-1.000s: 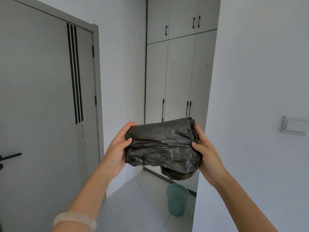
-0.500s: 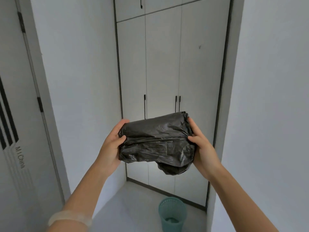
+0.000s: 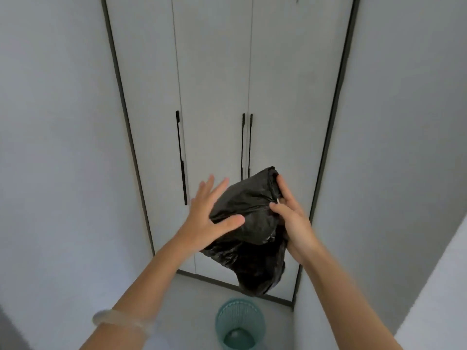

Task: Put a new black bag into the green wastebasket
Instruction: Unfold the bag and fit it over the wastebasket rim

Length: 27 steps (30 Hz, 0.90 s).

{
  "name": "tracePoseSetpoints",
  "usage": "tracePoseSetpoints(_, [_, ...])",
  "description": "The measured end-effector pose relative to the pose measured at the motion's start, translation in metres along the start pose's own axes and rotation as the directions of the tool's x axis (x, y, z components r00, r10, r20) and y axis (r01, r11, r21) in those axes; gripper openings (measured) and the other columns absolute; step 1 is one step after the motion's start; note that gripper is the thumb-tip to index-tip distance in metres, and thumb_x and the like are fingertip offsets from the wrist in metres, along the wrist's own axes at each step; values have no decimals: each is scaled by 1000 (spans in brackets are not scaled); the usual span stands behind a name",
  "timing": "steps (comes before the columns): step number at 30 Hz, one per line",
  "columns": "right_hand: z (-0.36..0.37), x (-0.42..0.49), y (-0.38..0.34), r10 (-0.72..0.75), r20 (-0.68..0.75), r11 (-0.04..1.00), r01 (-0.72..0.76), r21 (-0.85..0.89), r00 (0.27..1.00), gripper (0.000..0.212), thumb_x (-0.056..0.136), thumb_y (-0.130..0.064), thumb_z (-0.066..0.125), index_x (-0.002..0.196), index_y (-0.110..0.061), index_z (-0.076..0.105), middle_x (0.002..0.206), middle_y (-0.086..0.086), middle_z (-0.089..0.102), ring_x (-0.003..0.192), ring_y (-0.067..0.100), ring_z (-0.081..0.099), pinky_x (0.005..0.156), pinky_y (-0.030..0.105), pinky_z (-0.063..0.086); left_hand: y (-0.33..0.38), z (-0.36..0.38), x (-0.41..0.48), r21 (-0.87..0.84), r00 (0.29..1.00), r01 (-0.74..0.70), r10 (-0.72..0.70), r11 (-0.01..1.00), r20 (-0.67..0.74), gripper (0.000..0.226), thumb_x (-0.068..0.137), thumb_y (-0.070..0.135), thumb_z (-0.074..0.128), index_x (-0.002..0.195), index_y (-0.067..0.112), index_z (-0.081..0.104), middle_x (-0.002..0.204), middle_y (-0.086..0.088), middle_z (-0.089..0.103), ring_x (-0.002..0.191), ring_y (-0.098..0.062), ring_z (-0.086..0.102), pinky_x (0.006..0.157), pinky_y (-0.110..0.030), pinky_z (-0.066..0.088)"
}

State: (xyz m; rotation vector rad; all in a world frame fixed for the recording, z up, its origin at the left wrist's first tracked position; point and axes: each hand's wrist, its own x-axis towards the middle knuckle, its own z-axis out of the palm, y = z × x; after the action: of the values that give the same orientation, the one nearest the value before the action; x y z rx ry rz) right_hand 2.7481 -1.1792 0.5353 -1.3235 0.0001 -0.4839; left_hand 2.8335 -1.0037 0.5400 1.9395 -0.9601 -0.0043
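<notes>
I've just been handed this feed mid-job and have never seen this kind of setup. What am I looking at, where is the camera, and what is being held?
There is no machine here: a person works with bare hands, filmed by one wide-angle camera on their head, looking forward and down. The right hand pinches a crumpled black bag in mid-air; the left hand lies against it with fingers spread. Below, on the floor before white cupboard doors, stands the green wastebasket, with no black bag in it yet.

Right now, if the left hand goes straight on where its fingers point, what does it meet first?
Probably the white wardrobe door: the left hand's spread fingers point up and forward past the black bag. Depth is unclear.
</notes>
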Motion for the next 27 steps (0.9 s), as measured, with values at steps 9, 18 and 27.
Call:
tracePoseSetpoints(9, [-39,131,77,128,-56,984,-120,132,990,37,92,-39,49,127,-32,56,127,-9,64,118,12,59,94,37,50,-111,72,147,-544,968,251,-217,801,126,28,96,19,43,109,33,62,110,10,69,101,-10,65,73,-5,49])
tracePoseSetpoints(18, [-59,186,192,-8,-537,882,-247,-402,844,56,65,-66,64,110,-36,49,106,-17,58,96,-4,56,75,15,42,-234,99,258,-731,699,674,-411,106,585,50,91,49,41,92,16,78,101,-9,77,92,-24,73,75,-36,55])
tracePoseSetpoints(27, [-109,200,284,498,-389,799,-585,-143,775,22,87,-9,62,106,1,68,78,-11,74,72,0,67,69,16,51,-311,144,310,-811,731,578,-385,-88,563,60,99,35,28,80,12,80,89,-11,78,78,-23,75,60,-32,61])
